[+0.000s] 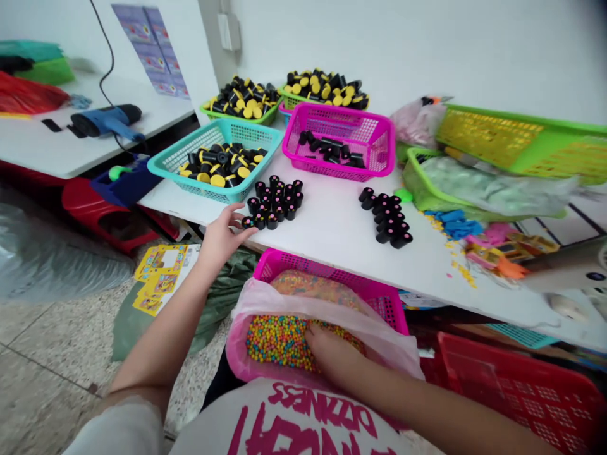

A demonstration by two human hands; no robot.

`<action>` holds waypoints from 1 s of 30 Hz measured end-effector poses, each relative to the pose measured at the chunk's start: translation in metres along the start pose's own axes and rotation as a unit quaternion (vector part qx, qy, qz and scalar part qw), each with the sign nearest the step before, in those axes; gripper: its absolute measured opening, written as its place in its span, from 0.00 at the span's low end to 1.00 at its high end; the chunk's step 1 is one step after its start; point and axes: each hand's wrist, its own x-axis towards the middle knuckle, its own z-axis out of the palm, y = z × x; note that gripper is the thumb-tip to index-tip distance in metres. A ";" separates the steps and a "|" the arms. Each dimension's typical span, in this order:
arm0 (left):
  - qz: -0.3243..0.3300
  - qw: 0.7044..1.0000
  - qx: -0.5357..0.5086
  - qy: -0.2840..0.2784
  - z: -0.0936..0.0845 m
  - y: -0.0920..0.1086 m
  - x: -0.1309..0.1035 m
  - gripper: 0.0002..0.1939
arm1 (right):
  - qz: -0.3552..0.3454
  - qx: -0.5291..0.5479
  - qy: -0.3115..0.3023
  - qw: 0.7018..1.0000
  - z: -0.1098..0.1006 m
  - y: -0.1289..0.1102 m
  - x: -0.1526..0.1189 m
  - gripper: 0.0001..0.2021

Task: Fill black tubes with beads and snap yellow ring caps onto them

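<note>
Left hand (224, 235) narrowly curled about a small black plastic cylinder (248, 223) at eight o'clock in its cluster (276, 202); whether gripped, cannot tell. Right hand (329, 351) partly buried among round multicoloured beads (279, 341), at six o'clock from the cluster; grip hidden, cannot tell.

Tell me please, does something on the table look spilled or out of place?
Yes: small yellow pieces lie loosely scattered on the right part of the white table, near the blue pile. They look spilled, being outside any basket, unlike the black cups grouped by the left hand.
</note>
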 end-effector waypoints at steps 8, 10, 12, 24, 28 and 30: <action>0.034 0.996 0.077 -0.027 0.008 -0.004 0.009 0.31 | -0.087 0.051 0.007 0.995 0.004 -0.006 0.022 0.15; 0.084 0.986 0.142 0.013 0.003 0.011 -0.001 0.25 | -0.096 0.071 0.009 0.993 0.008 0.000 0.025 0.14; 0.134 0.979 0.156 0.008 0.005 0.037 -0.006 0.21 | -0.104 0.091 0.008 0.990 0.010 0.006 0.026 0.14; 0.239 0.934 0.083 -0.250 0.216 0.172 0.086 0.19 | -0.149 0.152 0.016 0.977 0.005 0.025 0.028 0.12; 0.221 0.939 0.071 -0.252 0.236 0.177 0.090 0.14 | -0.131 0.162 0.021 0.978 0.002 0.026 0.028 0.15; 0.221 0.939 0.061 -0.257 0.226 0.178 0.085 0.12 | -0.123 0.176 0.025 0.976 0.001 0.026 0.025 0.17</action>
